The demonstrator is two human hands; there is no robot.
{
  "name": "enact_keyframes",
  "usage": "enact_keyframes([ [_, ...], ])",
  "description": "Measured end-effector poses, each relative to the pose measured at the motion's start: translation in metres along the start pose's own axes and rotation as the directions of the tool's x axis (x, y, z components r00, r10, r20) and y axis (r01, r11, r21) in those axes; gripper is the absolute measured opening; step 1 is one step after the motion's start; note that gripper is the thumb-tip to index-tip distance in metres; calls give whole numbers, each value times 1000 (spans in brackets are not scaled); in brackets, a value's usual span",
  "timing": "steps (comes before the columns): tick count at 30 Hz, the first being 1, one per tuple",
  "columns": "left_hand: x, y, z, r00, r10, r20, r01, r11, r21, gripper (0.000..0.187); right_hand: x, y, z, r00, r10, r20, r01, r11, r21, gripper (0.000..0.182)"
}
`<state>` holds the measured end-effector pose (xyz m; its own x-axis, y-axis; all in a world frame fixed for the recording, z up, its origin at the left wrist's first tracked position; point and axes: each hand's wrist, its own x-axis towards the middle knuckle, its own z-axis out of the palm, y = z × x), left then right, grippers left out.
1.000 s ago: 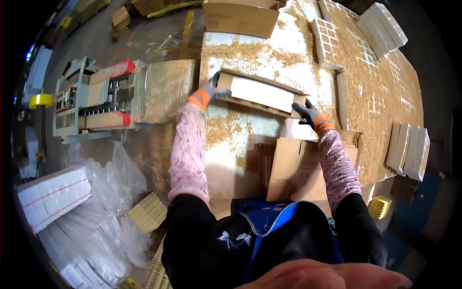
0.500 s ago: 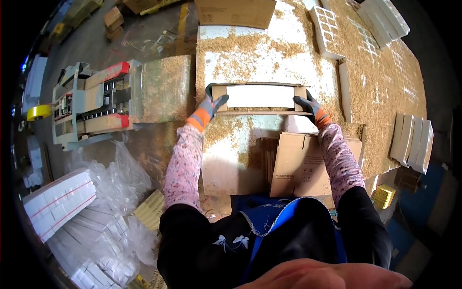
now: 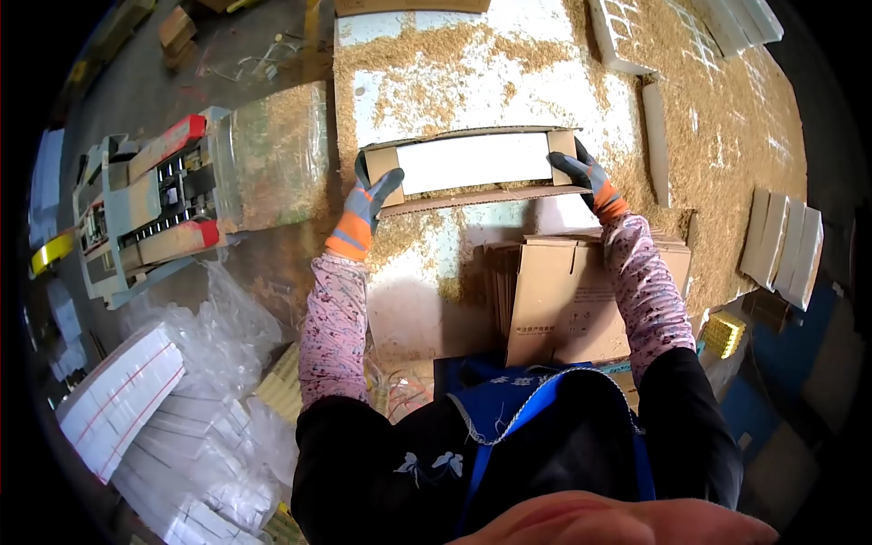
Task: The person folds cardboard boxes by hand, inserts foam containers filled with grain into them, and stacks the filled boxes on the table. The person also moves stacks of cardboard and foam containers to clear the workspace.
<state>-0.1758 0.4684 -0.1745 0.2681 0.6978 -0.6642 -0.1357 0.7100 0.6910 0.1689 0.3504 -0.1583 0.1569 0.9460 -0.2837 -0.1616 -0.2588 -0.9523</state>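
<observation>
Between my hands is a long, narrow cardboard box (image 3: 490, 196) with its top open. A white block or panel (image 3: 477, 163) lies inside it, and some brown shavings show along its near edge. My left hand (image 3: 371, 195), in a grey and orange glove, grips the box's left end, thumb over the end flap. At the right end my right hand (image 3: 581, 173), gloved alike, holds on the same way. The long side flaps stand out at the far and near sides. Most of my fingers are hidden behind the box ends.
Flattened cartons (image 3: 568, 300) stand at the table's near edge. A carton-sealing machine (image 3: 150, 204) is at the left, with plastic-wrapped white packs (image 3: 195, 445) below it. Shavings cover the table (image 3: 409, 300) in patches. White foam pieces (image 3: 781, 245) sit at the right.
The box, held in both hands, has shifted slightly left and away from me and now tilts, its right end farther off. The surroundings have shifted mostly left in view.
</observation>
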Motion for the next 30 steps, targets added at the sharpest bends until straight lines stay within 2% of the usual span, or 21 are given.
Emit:
enact_keyframes([
  [2, 7, -10, -22, 998, 21, 52, -20, 1000, -7, 37, 2, -6, -2, 991, -85, 106, 113, 949, -294, 42],
  [4, 11, -13, -37, 829, 292, 477, -473, 822, 318, 38, 4, -1, -3, 996, -36, 78, 52, 976, -211, 42],
  [5, 14, -16, -41, 830, 289, 477, -472, 821, 321, 38, 4, 0, -5, 995, -54, 83, 72, 970, -231, 41],
  [7, 11, -14, -35, 656, 469, 591, -728, 600, 332, 37, 5, 0, -4, 994, -71, 86, 91, 965, -248, 41],
  [8, 10, -15, -32, 658, 466, 591, -726, 601, 334, 37, 6, 0, -4, 999, 19, 43, -12, 989, -150, 41],
  [10, 8, -16, -22, 963, 191, 188, -209, 975, 77, 39, 9, 3, -5, 993, 119, 9, -119, 992, -43, 40],
  [12, 1, -13, -13, 979, 152, 135, -158, 987, 34, 41, 7, 9, -5, 997, 80, -6, -80, 995, 55, 40],
  [13, -1, -10, -11, 989, 125, 84, -124, 992, -17, 43, 8, 9, -4, 982, 181, -56, -173, 976, 130, 42],
  [14, -1, -12, -12, 990, 119, 79, -118, 993, -16, 43, 8, 9, -5, 981, 189, -54, -180, 975, 133, 42],
  [16, 0, -16, -16, 949, 259, 179, -277, 957, 83, 41, 7, 9, -6, 1000, 4, 13, -1, 986, -166, 44],
  [18, 2, -20, -19, 960, 235, 151, -241, 970, 26, 42, 4, 3, -3, 994, 104, -30, -107, 986, -129, 44],
  [20, 9, -33, -25, 969, 216, 121, -213, 976, -36, 42, 1, -7, 3, 1000, 17, -8, -18, 965, -263, 43],
  [22, 13, -40, -23, 843, 533, 71, -535, 819, 207, 37, 2, 5, -11, 989, -106, 107, 142, 892, -430, 37],
  [23, 4, -22, -22, 991, 82, -105, -110, 948, -299, 43, 5, 11, -14, 976, -168, 138, 214, 854, -475, 34],
  [24, -5, -24, -19, 915, 263, -306, -295, 953, -64, 54, 5, 15, -15, 959, -226, 169, 282, 809, -515, 31],
  [25, -19, -37, -14, 811, 480, -334, -471, 875, 112, 61, 5, 16, -18, 961, -211, 179, 276, 782, -560, 26],
  [26, -33, -54, -16, 667, 672, -321, -608, 740, 286, 69, 4, 9, -11, 992, -85, 88, 117, 875, -469, 24],
  [27, -47, -72, -25, 652, 680, -335, -617, 733, 286, 69, 4, 11, -15, 976, -159, 150, 217, 777, -590, 24],
  [28, -59, -91, -34, 621, 752, -220, -300, 488, 820, 86, 4, 15, -20, 950, -223, 220, 313, 653, -690, 24],
  [29, -63, -104, -41, 652, 752, -95, 134, 10, 991, 105, 5, 16, -23, 938, -232, 257, 345, 575, -742, 25],
  [30, -61, -110, -46, 640, 761, -106, 140, 20, 990, 105, 6, 17, -25, 916, -272, 294, 397, 527, -751, 25],
])
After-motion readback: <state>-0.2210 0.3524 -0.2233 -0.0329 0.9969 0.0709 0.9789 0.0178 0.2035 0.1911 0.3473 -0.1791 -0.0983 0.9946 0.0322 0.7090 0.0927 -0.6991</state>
